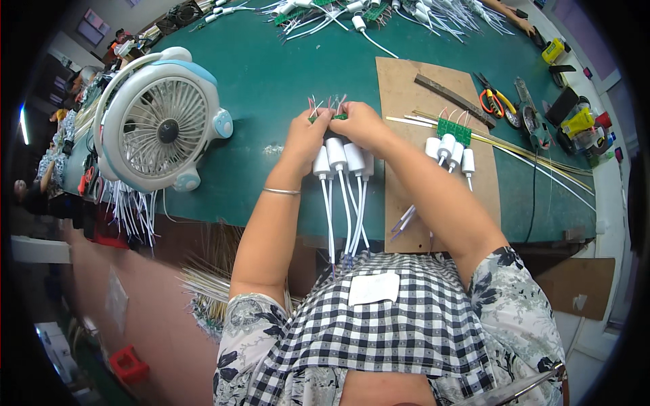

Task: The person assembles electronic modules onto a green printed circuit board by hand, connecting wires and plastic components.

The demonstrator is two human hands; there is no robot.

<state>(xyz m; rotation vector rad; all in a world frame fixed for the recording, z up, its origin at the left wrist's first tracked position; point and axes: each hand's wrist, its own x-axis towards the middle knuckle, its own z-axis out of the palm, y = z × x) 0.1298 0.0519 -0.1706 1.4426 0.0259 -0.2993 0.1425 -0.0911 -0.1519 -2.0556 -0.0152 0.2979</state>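
Note:
My left hand (306,137) and my right hand (363,126) meet over the green table, fingers closed on a small green circuit board (341,116). Most of that board is hidden under my fingers. Thin wire ends (315,105) stick up past my fingertips. Several white cylinders (336,153) hang from its near side, and their white cables (330,216) run toward my checked apron. To the right, a similar green circuit board (454,131) with white cylinders lies on a brown board (406,88), partly behind my right forearm.
A white and blue fan (168,128) stands at the left. Across the brown board lie a flat metal bar (455,101) and thin rods. Pliers (496,98) rest farther right. White-cabled parts (433,13) are heaped at the far edge, near another person's arm (514,19).

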